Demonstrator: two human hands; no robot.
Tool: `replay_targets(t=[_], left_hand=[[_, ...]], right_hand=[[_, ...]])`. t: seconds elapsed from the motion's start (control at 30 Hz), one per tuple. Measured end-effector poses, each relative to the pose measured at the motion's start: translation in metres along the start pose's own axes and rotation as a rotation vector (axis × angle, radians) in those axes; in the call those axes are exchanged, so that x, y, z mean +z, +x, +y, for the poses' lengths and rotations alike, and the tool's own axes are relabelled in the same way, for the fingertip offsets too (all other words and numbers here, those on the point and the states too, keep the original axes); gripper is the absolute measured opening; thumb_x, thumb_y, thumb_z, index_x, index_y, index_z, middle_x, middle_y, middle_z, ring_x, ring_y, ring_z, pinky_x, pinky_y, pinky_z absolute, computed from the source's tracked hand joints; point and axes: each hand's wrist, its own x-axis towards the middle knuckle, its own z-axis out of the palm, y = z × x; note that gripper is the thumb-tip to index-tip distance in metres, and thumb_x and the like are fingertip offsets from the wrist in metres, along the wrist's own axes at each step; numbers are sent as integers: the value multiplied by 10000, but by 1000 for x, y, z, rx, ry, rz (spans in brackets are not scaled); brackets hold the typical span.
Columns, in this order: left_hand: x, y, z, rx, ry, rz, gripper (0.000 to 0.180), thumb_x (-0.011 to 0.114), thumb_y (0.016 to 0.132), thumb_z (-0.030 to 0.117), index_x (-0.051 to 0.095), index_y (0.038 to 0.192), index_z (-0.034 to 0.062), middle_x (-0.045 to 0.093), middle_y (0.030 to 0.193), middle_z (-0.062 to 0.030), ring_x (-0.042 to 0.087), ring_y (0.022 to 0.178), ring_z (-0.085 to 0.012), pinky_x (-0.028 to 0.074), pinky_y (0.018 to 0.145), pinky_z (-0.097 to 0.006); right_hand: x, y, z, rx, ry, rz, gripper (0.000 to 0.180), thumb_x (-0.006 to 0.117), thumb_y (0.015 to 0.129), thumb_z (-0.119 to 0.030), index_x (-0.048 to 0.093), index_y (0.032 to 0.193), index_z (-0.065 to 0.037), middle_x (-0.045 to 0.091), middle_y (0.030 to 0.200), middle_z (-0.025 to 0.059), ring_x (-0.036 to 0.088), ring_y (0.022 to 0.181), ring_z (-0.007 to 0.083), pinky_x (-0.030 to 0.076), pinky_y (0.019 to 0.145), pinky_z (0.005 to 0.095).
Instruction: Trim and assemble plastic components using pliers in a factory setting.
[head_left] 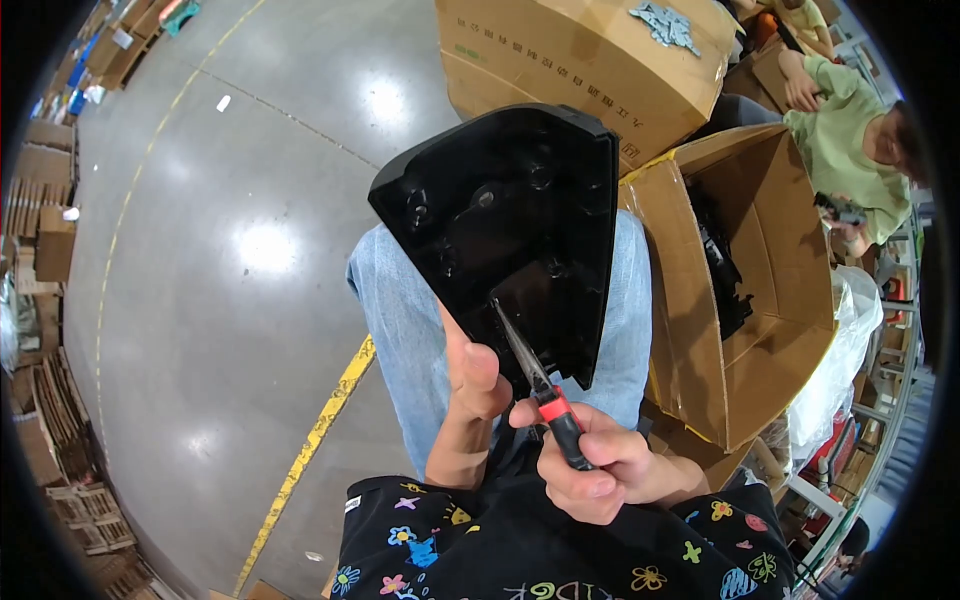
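A black plastic housing (pixel 520 215), a hollow shell with raised posts inside, rests over my knees, its narrow end toward me. My left hand (pixel 470 395) is closed on its lower left edge, thumb on top and the other fingers hidden beneath. In my right hand (pixel 600 465) are needle-nose pliers (pixel 525 350) with a red and black handle. Their slim metal tip points up into the lower part of the shell. Whether the tip touches the plastic, I cannot tell.
An open cardboard box (pixel 775 260) with black parts inside stands at my right. Beyond my knees, a larger carton (pixel 590 65) carries a pile of small grey metal pieces (pixel 665 25). A co-worker in a green shirt (pixel 845 150) sits at the far right. Stacked cardboard (pixel 65 410) lines the left.
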Motion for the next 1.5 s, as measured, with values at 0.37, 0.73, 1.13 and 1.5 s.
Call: replay_targets(t=[0.37, 0.73, 1.13, 1.5], left_hand=[[-15, 8, 0, 152, 147, -93, 719, 460, 903, 529, 244, 1298, -31, 418, 1234, -129, 419, 1108, -172, 337, 956, -314], [1, 22, 15, 251, 188, 5, 685, 429, 920, 510, 263, 1283, -47, 414, 1252, -153, 422, 1146, -189, 325, 987, -326], [5, 33, 17, 15, -196, -58, 708, 271, 946, 553, 344, 1350, -24, 505, 1254, -247, 609, 980, -317, 521, 789, -383], [2, 28, 19, -243, -175, -183, 409, 607, 889, 105, 457, 1240, -43, 574, 1120, -80, 539, 1048, -130, 427, 900, -249]], right_hand=[[38, 4, -38, -480, -2244, 478, 388, 622, 803, -27, 492, 1165, 25, 614, 704, 200, 633, 623, 358, 489, 486, 346], [55, 16, -76, -826, -3390, 255, 489, 682, 648, -117, 638, 1134, -89, 527, 694, 15, 484, 529, 116, 380, 430, 236], [11, 16, -71, -740, -1924, 451, 522, 795, 705, -112, 472, 1110, -44, 471, 953, 55, 477, 852, 165, 420, 755, 294], [-7, 5, -62, -922, -1687, 699, 309, 659, 755, 18, 449, 976, -32, 531, 1037, 58, 464, 833, 73, 407, 762, 239]])
